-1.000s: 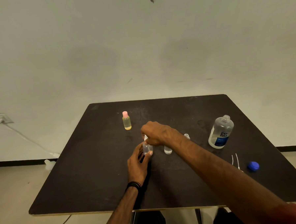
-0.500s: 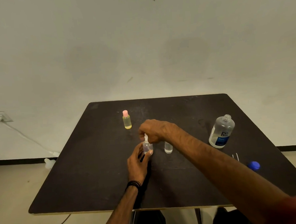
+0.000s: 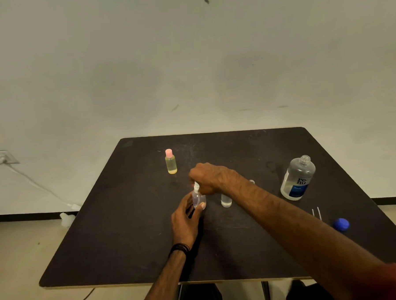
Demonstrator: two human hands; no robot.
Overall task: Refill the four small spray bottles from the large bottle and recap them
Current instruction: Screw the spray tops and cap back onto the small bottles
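A small clear spray bottle [image 3: 198,199] stands near the middle of the black table [image 3: 119,234]. My left hand [image 3: 184,221] grips its body from the near side. My right hand [image 3: 211,177] pinches the white spray cap [image 3: 196,187] on its neck from above. A second small clear bottle [image 3: 226,200] stands uncapped just to the right, partly behind my right forearm. Another small bottle top [image 3: 252,182] peeks out behind my right wrist. The large clear bottle [image 3: 297,179] with a blue label stands uncapped at the right. Its blue cap [image 3: 341,224] lies near the right edge.
A small yellow bottle [image 3: 171,162] with a pink cap stands at the back left of the table. Two thin white tubes [image 3: 317,213] lie near the blue cap. A wall socket and cable [image 3: 2,158] are at the left, and a white object [image 3: 67,218] lies on the floor.
My right hand has shifted slightly around the spray cap while my left hand keeps holding the bottle in place. The other bottles have not moved.
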